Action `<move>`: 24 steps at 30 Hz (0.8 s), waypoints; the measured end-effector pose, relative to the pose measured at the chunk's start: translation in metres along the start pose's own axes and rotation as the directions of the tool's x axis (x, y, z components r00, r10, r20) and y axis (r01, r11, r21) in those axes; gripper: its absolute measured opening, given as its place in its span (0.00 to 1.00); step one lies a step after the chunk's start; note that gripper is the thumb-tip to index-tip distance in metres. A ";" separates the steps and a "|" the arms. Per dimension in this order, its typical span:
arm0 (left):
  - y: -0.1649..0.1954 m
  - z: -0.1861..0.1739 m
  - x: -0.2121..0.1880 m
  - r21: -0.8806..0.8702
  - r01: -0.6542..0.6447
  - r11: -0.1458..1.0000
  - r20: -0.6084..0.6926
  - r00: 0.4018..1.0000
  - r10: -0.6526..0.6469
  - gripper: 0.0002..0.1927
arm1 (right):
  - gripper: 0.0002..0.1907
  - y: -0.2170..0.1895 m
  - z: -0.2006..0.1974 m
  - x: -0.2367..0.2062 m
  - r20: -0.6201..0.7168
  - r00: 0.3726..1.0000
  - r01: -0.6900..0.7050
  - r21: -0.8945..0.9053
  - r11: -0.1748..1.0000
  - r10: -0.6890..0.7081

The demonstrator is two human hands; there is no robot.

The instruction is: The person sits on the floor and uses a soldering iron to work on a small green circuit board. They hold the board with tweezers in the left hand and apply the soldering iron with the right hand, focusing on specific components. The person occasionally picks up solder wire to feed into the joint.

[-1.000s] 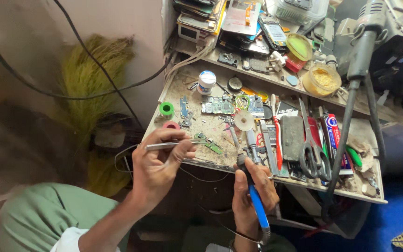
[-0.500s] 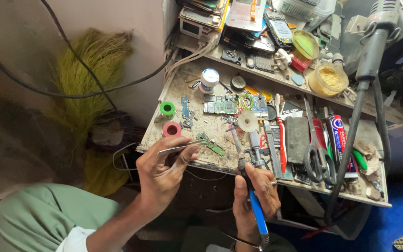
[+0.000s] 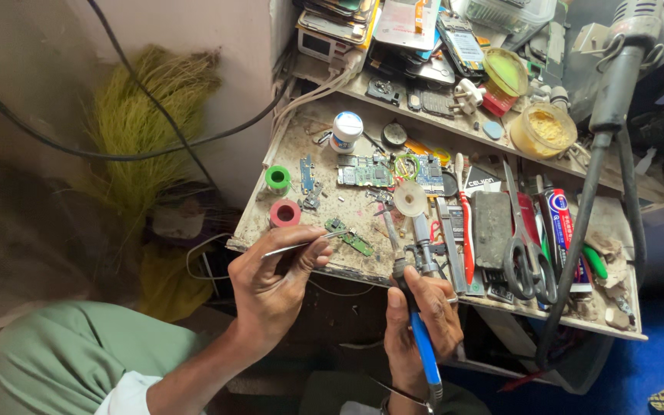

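My left hand [image 3: 274, 280] grips tweezers [image 3: 301, 246] at a green board [image 3: 350, 239]; my right [image 3: 422, 323] grips a blue-handled iron [image 3: 416, 327], tip hard to see.

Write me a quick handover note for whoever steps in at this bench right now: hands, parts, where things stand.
Left hand: grips metal tweezers, tips at the small green circuit board lying near the bench's front edge.
Right hand: holds the blue-handled soldering iron, tip pointing up toward that board, apparently not touching it.
Nearby: green tape roll, red tape roll, a larger circuit board and scissors on the bench.
Done: board pinned in place. Left: whether any joint is soldered cannot be told.
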State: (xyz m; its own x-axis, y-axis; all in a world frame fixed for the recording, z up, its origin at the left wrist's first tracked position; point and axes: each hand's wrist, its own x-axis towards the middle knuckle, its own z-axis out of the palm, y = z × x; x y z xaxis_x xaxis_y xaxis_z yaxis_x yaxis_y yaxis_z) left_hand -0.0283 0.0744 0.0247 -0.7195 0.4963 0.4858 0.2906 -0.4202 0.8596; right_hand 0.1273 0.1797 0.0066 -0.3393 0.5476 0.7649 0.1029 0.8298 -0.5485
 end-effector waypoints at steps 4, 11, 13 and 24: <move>0.001 0.000 0.000 -0.005 0.099 0.995 -0.055 0.994 -0.099 0.08 | 0.15 0.000 0.000 0.000 -0.006 1.000 0.006 -0.002 1.000 -0.006; -0.001 0.002 -0.001 0.027 0.112 0.993 -0.061 0.992 -0.111 0.10 | 0.15 0.002 0.000 0.001 0.002 1.000 0.025 -0.001 1.000 -0.025; -0.002 0.002 -0.001 0.014 0.110 0.994 -0.054 0.993 -0.110 0.10 | 0.15 0.002 0.000 0.001 0.005 1.000 0.024 -0.002 1.000 -0.024; -0.001 0.000 0.000 -0.015 0.101 0.995 -0.044 0.994 -0.101 0.08 | 0.15 0.004 0.001 0.000 -0.002 1.000 0.029 0.003 1.000 -0.029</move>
State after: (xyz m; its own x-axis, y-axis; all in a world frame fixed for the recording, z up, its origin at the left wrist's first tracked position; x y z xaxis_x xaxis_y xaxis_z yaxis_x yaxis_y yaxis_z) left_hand -0.0281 0.0751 0.0238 -0.7722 0.5025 0.3889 0.2074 -0.3793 0.9018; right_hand 0.1265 0.1827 0.0040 -0.3400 0.5239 0.7810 0.0906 0.8448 -0.5273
